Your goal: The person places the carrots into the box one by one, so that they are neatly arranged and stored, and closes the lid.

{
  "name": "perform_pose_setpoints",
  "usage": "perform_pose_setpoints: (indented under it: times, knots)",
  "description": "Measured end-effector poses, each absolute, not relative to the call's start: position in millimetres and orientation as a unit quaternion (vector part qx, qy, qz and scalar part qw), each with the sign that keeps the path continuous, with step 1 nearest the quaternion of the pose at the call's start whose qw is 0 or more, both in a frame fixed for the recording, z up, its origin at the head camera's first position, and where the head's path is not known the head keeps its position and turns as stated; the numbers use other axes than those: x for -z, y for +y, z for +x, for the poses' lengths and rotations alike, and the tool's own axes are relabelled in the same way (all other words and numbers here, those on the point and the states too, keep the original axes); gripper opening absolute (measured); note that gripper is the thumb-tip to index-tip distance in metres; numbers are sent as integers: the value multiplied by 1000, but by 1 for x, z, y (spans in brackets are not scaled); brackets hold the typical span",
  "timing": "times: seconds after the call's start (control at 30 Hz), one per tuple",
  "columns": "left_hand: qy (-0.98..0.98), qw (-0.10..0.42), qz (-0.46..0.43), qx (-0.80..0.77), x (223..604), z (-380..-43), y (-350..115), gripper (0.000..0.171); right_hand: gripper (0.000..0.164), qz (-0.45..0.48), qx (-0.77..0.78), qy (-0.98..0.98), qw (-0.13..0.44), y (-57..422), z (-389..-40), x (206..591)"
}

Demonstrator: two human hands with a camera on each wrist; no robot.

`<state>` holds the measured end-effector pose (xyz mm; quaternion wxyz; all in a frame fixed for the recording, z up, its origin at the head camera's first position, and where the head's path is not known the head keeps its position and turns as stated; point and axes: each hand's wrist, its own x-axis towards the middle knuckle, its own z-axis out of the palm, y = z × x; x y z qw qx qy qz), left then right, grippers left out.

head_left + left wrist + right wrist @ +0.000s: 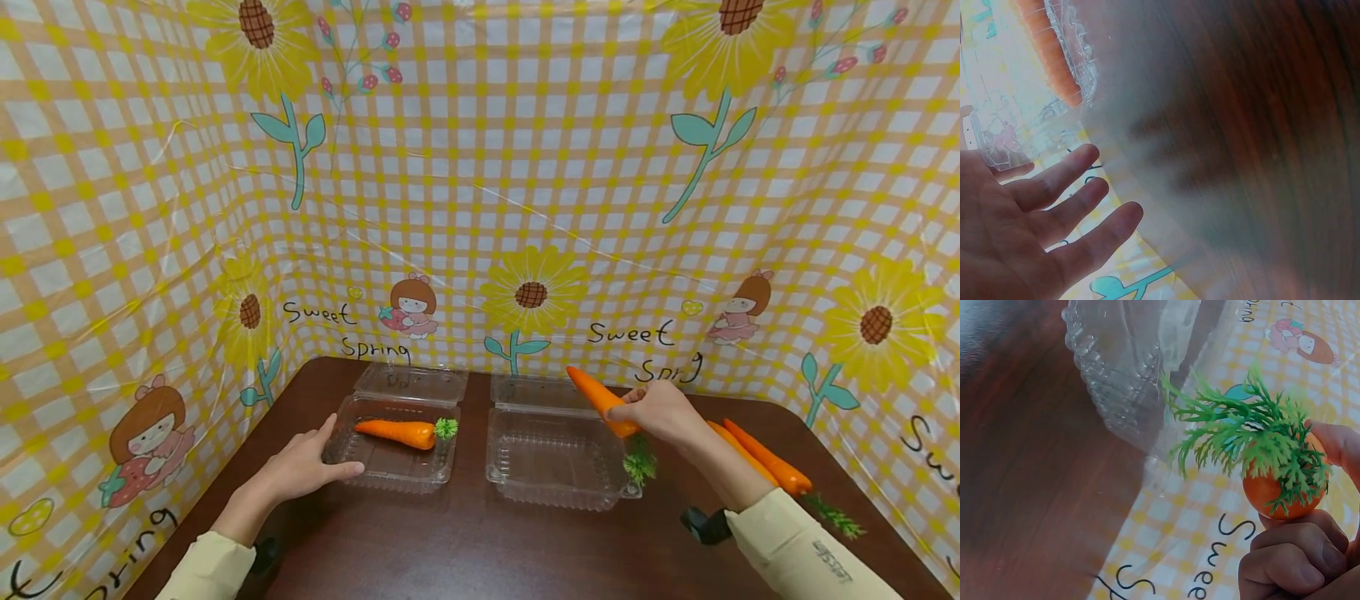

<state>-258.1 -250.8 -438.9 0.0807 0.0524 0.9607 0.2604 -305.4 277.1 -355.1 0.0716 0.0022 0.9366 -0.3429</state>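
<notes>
Yellow-checked sheeting [450, 208] with sunflowers and "Sweet Spring" lettering walls in a dark brown bench [450, 550], seen from where I stand. Two clear hinged boxes on it, lids thrown back. Left box [390, 482]: one carrot [397, 432] lying inside, greens to the right. Right box [555, 492]: no carrot in it. Two more carrots [768, 458] lie together on the bench at far right, partly behind the right forearm.

Hands well apart. Right hand [663, 412] pinches the held carrot [596, 394] between thumb and fingers near the thick end; it's in the air by the right box's right side, tip up and leftward, greens hanging down. Left hand [292, 467] spread at the left box's near-left corner, fingers straight, clamped on nothing; whether it touches the rim, can't tell.

Handling, my guess: carrots look like imitations, glossy and even, so light, stiff, hard to bruise, maybe a bit slippery on the taper. Best hold: thick orange shoulder or mid-body, as now. Skip the greens: thin, bendy, likely to twist or pull loose. Boxes look thin and flimsy, apt to skid or buckle if squeezed; steady them lightly by the rim.
</notes>
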Motion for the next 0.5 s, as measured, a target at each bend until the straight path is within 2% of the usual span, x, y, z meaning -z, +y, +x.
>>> perform_pose_setpoints:
  times: [0.37, 0.5]
  knots:
    - [960, 83, 51, -261, 438, -257, -250, 115, 43, -18, 331, 943, 33, 266, -311, 346]
    - [961, 80, 53, -258, 438, -258, -250, 115, 46, -33, 320, 946, 31, 266, -310, 349]
